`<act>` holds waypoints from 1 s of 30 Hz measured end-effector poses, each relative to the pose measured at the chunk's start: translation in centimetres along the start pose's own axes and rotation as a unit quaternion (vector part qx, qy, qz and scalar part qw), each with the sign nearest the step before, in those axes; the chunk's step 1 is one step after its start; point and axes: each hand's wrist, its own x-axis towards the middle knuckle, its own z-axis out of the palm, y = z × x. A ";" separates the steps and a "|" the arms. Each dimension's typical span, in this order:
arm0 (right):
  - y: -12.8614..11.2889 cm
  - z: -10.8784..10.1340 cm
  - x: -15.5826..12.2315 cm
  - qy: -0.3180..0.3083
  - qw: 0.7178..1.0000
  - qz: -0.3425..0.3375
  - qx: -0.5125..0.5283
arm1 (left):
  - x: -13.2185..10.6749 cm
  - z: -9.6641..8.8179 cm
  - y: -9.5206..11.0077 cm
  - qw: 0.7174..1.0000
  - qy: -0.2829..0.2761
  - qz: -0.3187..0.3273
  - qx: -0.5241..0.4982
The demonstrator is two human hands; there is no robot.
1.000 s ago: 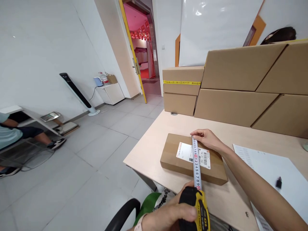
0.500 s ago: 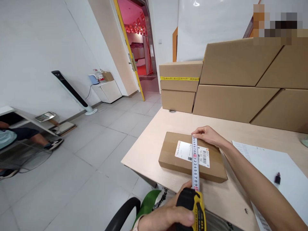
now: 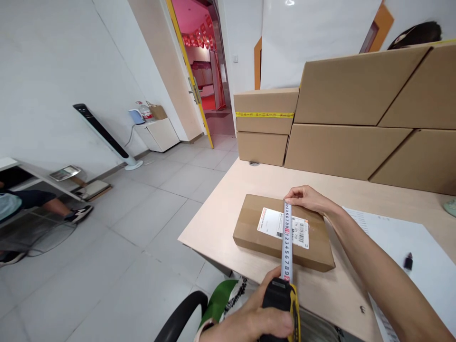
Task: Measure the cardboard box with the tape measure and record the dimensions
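Note:
A flat brown cardboard box [image 3: 318,237] with a white shipping label [image 3: 269,222] lies near the table's front edge. Across its top runs the white blade of a tape measure [image 3: 287,244], drawn out over the label and past the near edge. My left hand [image 3: 254,316] is closed around the black and yellow tape measure case [image 3: 280,297], just off the near side of the box. At the far edge of the box, my right hand [image 3: 307,197] pinches the end of the blade with thumb and fingers.
Large cardboard boxes [image 3: 349,92] are stacked along the table's back. Papers [image 3: 399,237] and a dark-capped pen [image 3: 408,261] lie right of my right forearm. A chair armrest [image 3: 185,313] stands below the table [image 3: 213,213]. A seated person's leg [image 3: 53,204] shows at far left.
The tape measure case has swung slightly, tilting the blade's near end a little left. Both hands keep their grip, and the box stays in place. The view has shifted slightly.

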 end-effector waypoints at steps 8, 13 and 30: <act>0.1 0.2 -0.4 0.006 1.000 -0.002 0.015 | -0.4 0.1 0.0 0.999 0.019 -0.016 0.021; 0.2 0.1 -0.2 0.003 1.000 0.002 0.014 | -0.2 0.2 0.0 1.000 0.010 -0.011 0.023; 0.5 0.1 -0.2 0.000 1.000 0.002 0.011 | -0.2 0.1 -0.2 0.999 0.013 -0.012 0.032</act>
